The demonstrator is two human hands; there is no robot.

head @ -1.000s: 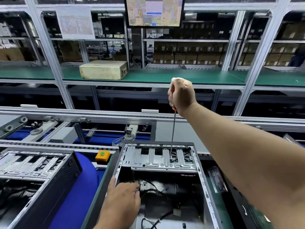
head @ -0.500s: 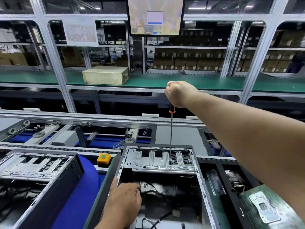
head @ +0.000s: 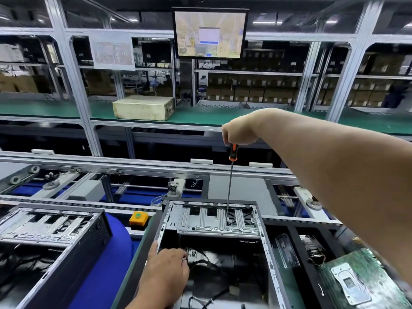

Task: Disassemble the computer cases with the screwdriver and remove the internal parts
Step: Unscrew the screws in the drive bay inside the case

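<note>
More of the orange-and-black handle of the screwdriver (head: 229,181) is exposed below the right hand (head: 239,132) than a second earlier; its fingers are curled around the handle top. The tip is kept on the drive bracket of the open computer case (head: 214,221), whose left wall is gripped by the left hand (head: 166,275).

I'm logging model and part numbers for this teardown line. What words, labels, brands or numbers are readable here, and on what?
None can be read.
Monitor: a window with a blue bar, text too small.
Posted sheet: diagrams and print, blurred.
Beige box: faint marks on its front, unreadable.
Circuit board: motion-blurred, no legible marking.
Open computer case and screwdriver: no visible lettering.
Shelf cartons: too far.
</note>
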